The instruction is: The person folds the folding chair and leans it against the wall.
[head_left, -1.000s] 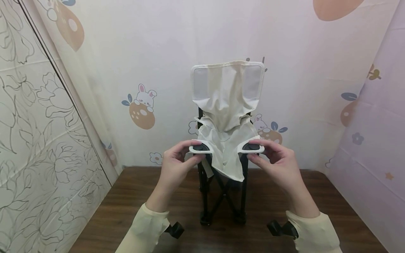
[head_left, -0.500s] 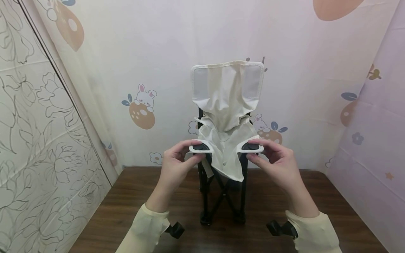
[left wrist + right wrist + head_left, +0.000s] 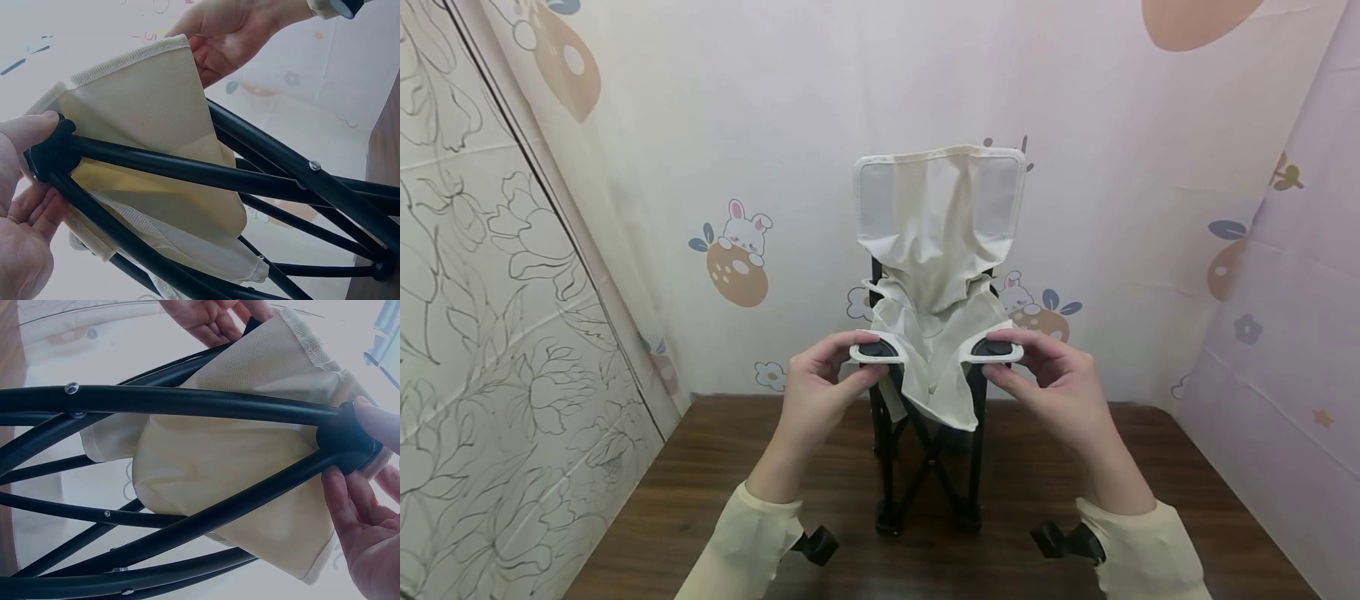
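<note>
A small folding camping chair (image 3: 934, 204) stands upright, its cream fabric sagging in folds between the sides of a narrow, partly folded black frame. My left hand (image 3: 816, 385) pinches the seat's front left corner, fingers above and thumb below. At the front right corner, my right hand (image 3: 1066, 387) grips in the same way. Up close in the left wrist view, the thumb presses a black plastic joint (image 3: 53, 149) where two tubes meet. A matching joint (image 3: 350, 439) lies between thumb and fingers in the right wrist view. Crossed black legs (image 3: 932, 461) reach down to the table.
The chair's feet rest on a dark brown wooden table (image 3: 715, 517). Behind it hangs a pale curtain (image 3: 700, 125) printed with rabbits and carrots. A panel with line-drawn flowers (image 3: 497, 292) borders the left side. Black camera mounts (image 3: 818, 546) stick out from the cream sleeves.
My right hand has shifted very slightly left with its corner of the seat. Both hands keep their grip, and the chair otherwise looks the same.
</note>
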